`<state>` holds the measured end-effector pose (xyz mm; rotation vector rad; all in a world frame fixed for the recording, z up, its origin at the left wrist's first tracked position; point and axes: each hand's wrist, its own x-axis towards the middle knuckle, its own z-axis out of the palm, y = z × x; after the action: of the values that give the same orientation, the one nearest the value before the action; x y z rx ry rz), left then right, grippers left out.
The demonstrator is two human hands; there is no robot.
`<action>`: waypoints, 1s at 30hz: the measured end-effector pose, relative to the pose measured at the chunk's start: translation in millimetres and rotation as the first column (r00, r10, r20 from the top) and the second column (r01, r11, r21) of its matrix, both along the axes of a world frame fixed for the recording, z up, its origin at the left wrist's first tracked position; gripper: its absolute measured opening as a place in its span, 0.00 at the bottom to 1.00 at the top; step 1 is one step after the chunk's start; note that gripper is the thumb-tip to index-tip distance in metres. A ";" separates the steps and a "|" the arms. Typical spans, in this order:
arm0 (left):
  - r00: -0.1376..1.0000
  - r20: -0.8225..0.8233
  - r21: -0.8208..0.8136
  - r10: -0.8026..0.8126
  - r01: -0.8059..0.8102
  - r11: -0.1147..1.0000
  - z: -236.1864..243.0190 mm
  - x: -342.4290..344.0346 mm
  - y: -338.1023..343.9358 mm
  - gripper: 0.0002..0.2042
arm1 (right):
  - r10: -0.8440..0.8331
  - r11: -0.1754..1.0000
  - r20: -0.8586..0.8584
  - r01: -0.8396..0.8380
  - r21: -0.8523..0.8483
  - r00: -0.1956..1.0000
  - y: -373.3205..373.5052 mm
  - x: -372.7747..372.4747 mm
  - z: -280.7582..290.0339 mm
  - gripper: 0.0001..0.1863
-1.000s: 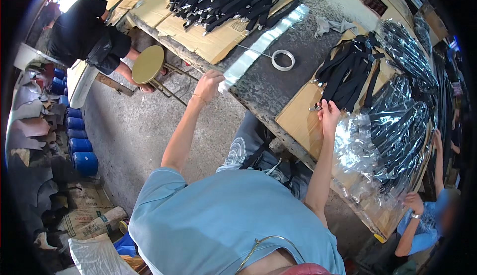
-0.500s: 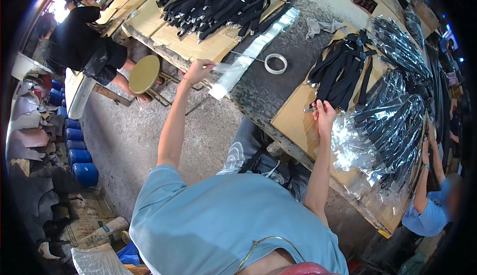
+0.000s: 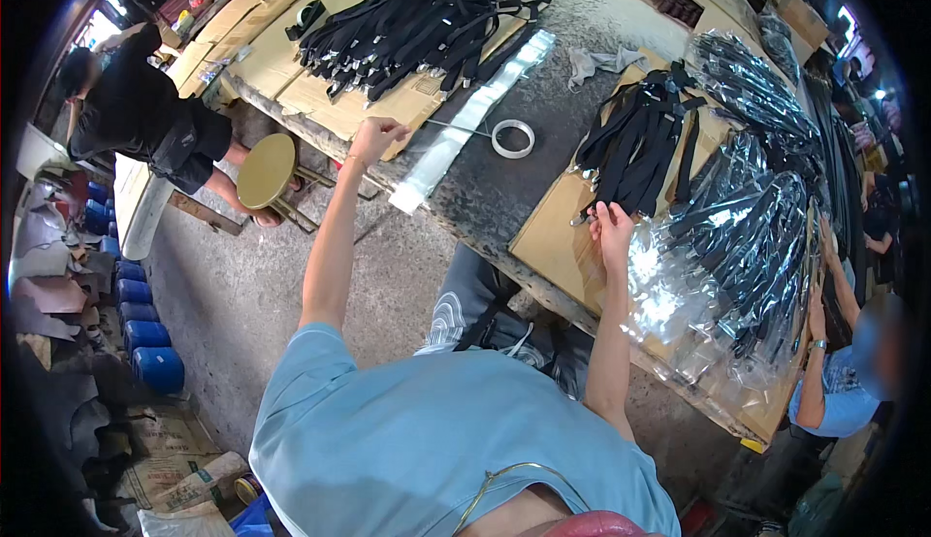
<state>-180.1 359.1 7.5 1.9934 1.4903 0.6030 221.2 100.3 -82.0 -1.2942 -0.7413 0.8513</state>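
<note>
My left hand (image 3: 376,139) hovers at the table edge by the lower end of a strip of shiny clear bags (image 3: 448,149). Its fingers are drawn together; what they hold, if anything, I cannot make out. On the right, my right hand (image 3: 612,236) pinches the lower end of a bundle of black suspenders (image 3: 640,144) with metal clips, lying on a cardboard sheet (image 3: 553,236). A white ring-shaped roll of tape (image 3: 514,155) lies on the dark tabletop between my hands.
A big heap of black suspenders (image 3: 417,28) covers cardboard at the far left. Clear-bagged suspenders (image 3: 747,246) lie right of my right hand. A round stool (image 3: 266,172), a person in black (image 3: 145,100) and blue drums (image 3: 157,370) are left; another person's arm (image 3: 817,343) is at right.
The clear film that showed blurred at my left hand no longer shows there. My right hand stays at the suspenders' lower end. The whole view has shifted slightly.
</note>
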 end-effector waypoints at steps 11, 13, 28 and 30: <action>0.959 0.263 0.146 -0.107 0.070 0.987 37.5 -11.5 48.9 0.07 | 0.005 1.000 0.029 -0.005 -0.025 1.000 -0.1 -1.5 5.6 0.12; 0.969 0.218 0.256 -0.111 0.053 0.965 66.7 -5.4 67.5 0.06 | -0.006 0.999 0.013 0.006 -0.032 1.000 -0.3 -2.0 4.3 0.12; 0.860 0.504 0.859 -0.082 -0.509 -0.051 367.1 -41.5 -140.3 0.03 | -0.012 1.000 -0.021 0.012 -0.004 1.000 2.4 -2.8 3.9 0.14; 0.972 0.129 0.957 0.196 -0.174 0.232 319.8 -34.6 -185.2 0.04 | -0.021 1.000 -0.011 0.021 0.004 1.000 -0.1 -1.7 1.6 0.14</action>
<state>-214.7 173.8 327.3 2.6445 1.4850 2.0647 219.6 100.3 -80.4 -1.2905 -0.7199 0.8391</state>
